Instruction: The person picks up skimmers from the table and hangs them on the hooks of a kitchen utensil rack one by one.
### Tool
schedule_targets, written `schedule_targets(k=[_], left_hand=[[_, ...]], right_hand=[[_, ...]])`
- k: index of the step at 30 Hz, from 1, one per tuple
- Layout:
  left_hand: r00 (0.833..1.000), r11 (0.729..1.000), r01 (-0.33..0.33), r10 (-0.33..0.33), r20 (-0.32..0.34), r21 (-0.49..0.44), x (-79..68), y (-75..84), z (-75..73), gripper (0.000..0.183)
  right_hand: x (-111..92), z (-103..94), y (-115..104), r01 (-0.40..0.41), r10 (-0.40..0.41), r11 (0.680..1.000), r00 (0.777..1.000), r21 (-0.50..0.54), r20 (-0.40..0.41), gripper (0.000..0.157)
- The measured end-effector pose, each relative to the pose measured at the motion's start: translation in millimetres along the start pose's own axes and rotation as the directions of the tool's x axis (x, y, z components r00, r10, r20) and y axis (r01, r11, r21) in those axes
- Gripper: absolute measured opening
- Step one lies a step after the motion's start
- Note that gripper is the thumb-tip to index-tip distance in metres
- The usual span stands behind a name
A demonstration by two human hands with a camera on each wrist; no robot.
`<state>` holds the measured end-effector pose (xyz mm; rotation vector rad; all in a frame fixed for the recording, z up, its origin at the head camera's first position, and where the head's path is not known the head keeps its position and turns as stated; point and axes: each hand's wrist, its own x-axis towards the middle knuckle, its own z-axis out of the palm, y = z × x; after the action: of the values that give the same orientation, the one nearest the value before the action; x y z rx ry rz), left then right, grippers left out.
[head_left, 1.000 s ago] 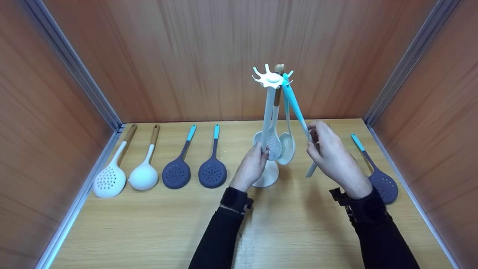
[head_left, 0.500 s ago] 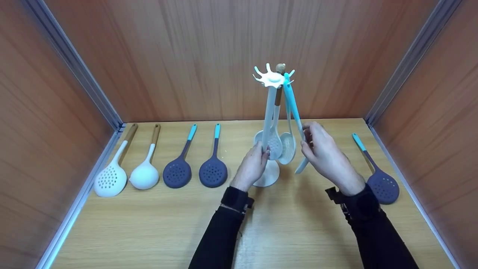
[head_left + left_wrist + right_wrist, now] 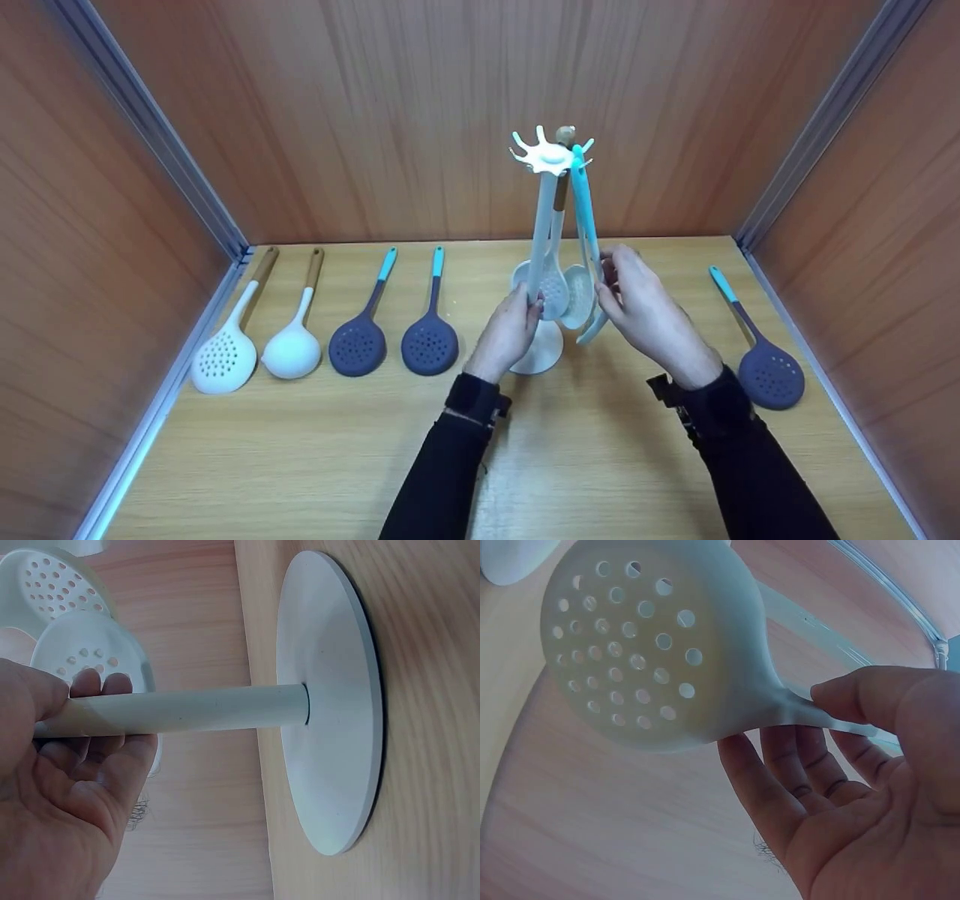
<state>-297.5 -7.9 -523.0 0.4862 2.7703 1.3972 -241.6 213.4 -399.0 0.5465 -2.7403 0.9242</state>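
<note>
My left hand (image 3: 506, 334) grips the white pole (image 3: 225, 709) of an upright utensil stand, whose round base (image 3: 326, 742) sits on the table. The stand's pronged crown (image 3: 547, 156) carries several hanging utensils. Among them are a perforated spoon (image 3: 553, 289) with a brown handle top and a second pale perforated spoon (image 3: 577, 296). With thumb and fingers, my right hand (image 3: 649, 315) pinches the neck of a pale skimmer (image 3: 731, 652). Its light-blue handle (image 3: 583, 199) reaches up to the crown; exactly how it hangs there is too small to tell.
Left on the table lie a white skimmer (image 3: 223, 361), a white ladle (image 3: 291, 354) and two dark skimmers, a tilted one (image 3: 358, 346) and a straighter one (image 3: 430, 346). Another dark skimmer (image 3: 771, 375) lies at the right. Wooden walls (image 3: 375, 112) enclose the back and sides.
My right hand has moved left, swinging the pale skimmer's lower end toward the stand, so it now hangs nearly upright beside the other utensils. My left hand keeps its grip on the pole.
</note>
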Motion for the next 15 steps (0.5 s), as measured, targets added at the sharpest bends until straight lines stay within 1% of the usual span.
schedule_targets(k=[3,10,15], left_hand=[[1.000,1.000,-0.008,0.008,-0.003,0.004,0.1,-1.0,0.2,0.017],[0.998,0.998,-0.057,0.057,-0.010,0.012,0.5,-3.4,1.2,0.019],[0.999,0.999,-0.049,0.049,-0.009,0.007,0.2,-3.3,1.4,0.018]], right_hand=[[1.3,2.6,0.7,0.007,-0.007,1.000,1.000,0.006,-0.004,0.034],[3.0,8.2,3.4,0.041,-0.042,0.999,0.999,-0.005,-0.013,0.034],[3.4,9.6,2.7,0.028,-0.028,1.000,1.000,-0.007,-0.002,0.033]])
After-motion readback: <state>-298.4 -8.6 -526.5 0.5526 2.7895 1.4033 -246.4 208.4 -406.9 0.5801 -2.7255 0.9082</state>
